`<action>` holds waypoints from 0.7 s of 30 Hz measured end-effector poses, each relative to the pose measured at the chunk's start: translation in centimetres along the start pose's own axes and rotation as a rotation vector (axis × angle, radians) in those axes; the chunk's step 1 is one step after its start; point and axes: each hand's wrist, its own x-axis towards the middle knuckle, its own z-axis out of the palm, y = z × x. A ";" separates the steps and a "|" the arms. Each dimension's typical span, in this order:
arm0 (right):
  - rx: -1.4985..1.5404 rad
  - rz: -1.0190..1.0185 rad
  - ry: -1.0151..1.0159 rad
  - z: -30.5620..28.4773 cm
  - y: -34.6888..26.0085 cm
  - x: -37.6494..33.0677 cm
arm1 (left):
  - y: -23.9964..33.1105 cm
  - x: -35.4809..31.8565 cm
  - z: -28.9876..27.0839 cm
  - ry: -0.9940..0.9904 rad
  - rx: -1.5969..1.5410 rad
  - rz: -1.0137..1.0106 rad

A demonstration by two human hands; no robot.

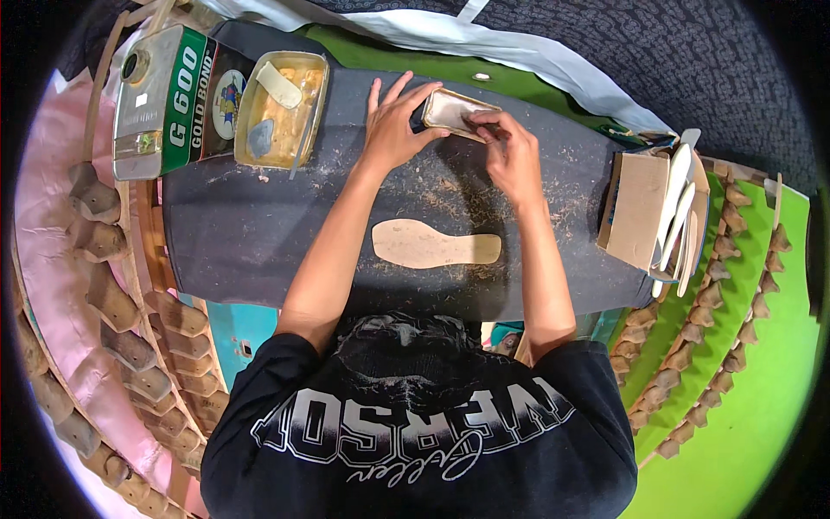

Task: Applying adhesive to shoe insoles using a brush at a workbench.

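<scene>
My left hand [399,125] grips the left end of a small shallow box [439,122], thumb along the near side and the other fingers spread beyond it. The box has a pale inside and a tan rim. At its right end my right hand [510,156] has its fingertips pinched together over the inside; what they hold, if anything, is hidden. Nearer to me, a flat tan insole-shaped piece [437,243] lies on the dark work surface [285,233], between my forearms.
Left stands a green and black metal can [186,104] beside a yellowish tub [245,143] with scrapers in it. On the right, a cardboard box [629,208] holds long pale strips [676,203]. Crumbs litter the table. Racks of wooden foot-shaped pieces [112,294] flank both sides.
</scene>
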 end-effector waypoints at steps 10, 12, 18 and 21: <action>-0.176 -0.255 -0.129 1.8 0.7 1.3 | -0.3 0.0 0.6 0.016 0.009 0.003; -0.150 -0.230 -0.120 1.8 0.5 0.5 | -0.3 0.1 0.6 0.032 0.004 0.005; -0.124 -0.143 -0.189 1.1 0.0 1.5 | -0.3 0.1 0.4 0.049 0.010 0.009; -0.114 -0.325 -0.116 1.9 0.4 2.4 | -0.2 0.3 0.8 0.029 0.006 0.008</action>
